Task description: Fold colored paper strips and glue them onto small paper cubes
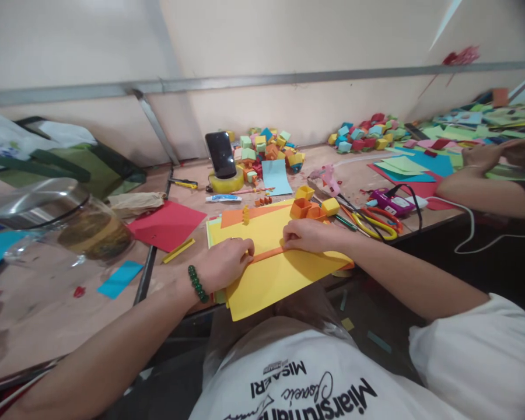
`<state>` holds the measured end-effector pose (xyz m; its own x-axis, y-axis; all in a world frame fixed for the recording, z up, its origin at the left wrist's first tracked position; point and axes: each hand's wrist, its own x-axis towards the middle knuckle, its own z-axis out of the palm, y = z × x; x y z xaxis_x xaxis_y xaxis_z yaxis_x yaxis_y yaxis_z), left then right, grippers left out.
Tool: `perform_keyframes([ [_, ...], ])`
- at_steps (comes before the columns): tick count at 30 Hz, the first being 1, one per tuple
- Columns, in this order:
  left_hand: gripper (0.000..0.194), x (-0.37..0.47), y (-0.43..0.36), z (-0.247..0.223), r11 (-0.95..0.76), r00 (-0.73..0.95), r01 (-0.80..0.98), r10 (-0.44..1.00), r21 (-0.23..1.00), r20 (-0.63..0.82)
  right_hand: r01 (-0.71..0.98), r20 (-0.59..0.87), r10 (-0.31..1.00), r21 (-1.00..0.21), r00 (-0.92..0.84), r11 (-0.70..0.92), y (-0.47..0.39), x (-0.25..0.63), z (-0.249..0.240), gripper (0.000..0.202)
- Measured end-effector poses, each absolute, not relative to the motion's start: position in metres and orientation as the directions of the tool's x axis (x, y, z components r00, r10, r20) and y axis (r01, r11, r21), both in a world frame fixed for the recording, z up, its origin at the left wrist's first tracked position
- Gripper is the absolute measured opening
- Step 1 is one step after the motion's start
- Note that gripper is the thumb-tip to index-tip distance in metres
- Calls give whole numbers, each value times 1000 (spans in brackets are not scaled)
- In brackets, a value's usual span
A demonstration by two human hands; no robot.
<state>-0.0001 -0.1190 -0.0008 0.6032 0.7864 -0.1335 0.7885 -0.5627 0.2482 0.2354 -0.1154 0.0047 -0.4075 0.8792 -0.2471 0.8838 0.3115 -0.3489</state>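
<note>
A narrow orange paper strip (268, 254) lies across a stack of yellow paper sheets (262, 291) at the table's front edge. My left hand (230, 261), with a green bead bracelet at the wrist, pinches the strip's left end. At the other end, my right hand (307, 235) has its fingers closed on the strip. Just beyond my right hand sit small yellow and orange paper boxes (301, 208). A small folded yellow paper piece (245, 214) stands on an orange sheet (231, 218) behind the strip.
A phone (221, 154) leans on a yellow tape roll (226, 183), near piled paper cubes (262, 150). A glue gun (328, 179), scissors (374, 224) and a purple device (389, 201) lie right. A glass jar (83, 227) stands left. Another person's arm (485, 189) rests at far right.
</note>
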Motion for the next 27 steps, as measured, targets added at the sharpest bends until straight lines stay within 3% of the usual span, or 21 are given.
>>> perform_keyframes([
  [4, 25, -2, -121, -5, -579, 617, 776, 779, 250, -114, 877, -196, 886, -337, -420, 342, -119, 234, 6, 12],
  [9, 28, -7, -112, 0, -601, 657, 719, 751, 349, -60, 743, -7, 877, -534, -481, 403, -117, 232, 19, 15],
  [13, 37, -9, -89, 13, -509, 688, 527, 726, 680, 10, 603, 97, 764, -554, -638, 574, -102, 221, 52, 24],
  [16, 43, -8, -73, 11, -177, 758, 312, 638, 933, -133, 556, 140, 731, -558, -668, 616, -81, 205, 72, 23],
  [19, 49, -9, -62, 0, 86, 678, 58, 728, 995, -103, 449, 194, 795, -738, -574, 504, -56, 188, 71, 25],
  [22, 52, -10, -58, -12, 101, 512, -105, 858, 989, -34, 181, 189, 894, -942, -405, 281, -36, 169, 48, 43],
  [24, 52, -11, -57, -16, 85, 438, -124, 899, 989, -23, 36, 126, 917, -988, -379, 151, -29, 157, 30, 52],
  [27, 55, -12, -58, -17, 62, 401, -87, 916, 994, -22, -126, 153, 947, -985, -282, 121, -26, 145, 8, 51],
])
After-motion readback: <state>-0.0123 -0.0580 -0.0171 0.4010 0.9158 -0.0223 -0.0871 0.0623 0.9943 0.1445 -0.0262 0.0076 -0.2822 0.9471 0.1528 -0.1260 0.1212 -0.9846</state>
